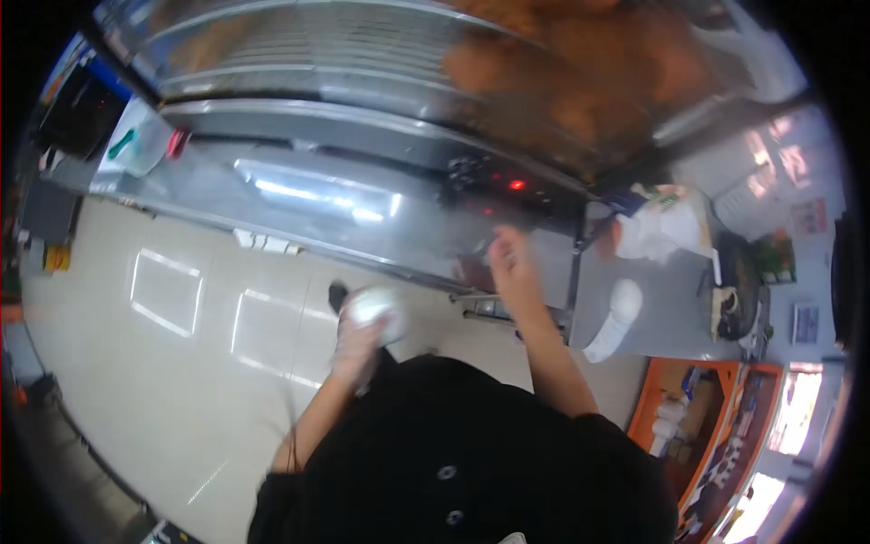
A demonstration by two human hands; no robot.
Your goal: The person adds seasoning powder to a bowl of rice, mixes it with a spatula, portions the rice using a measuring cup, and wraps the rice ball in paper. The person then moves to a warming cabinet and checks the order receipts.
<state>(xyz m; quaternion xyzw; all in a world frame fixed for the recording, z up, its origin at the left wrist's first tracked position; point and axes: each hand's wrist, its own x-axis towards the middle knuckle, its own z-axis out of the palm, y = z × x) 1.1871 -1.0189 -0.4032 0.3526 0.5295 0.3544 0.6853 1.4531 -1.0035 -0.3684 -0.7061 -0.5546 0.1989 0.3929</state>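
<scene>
On the left of the head view, my left hand (361,337), which seems to wear a clear plastic glove, grips a white rounded object (373,308) over the floor. Motion blur hides what the object is. My right hand (510,257) is raised in front of the steel counter (208,186), close to its front edge. Its fingers are blurred, and whether they hold anything cannot be made out.
A metal rack (317,77) with blurred brown items spans the top. Red lights (517,184) glow beneath it. On the right counter lie a white roll (621,313) and white bags (666,227). An orange cabinet (648,408) stands lower right; a clear container (145,150) sits far left.
</scene>
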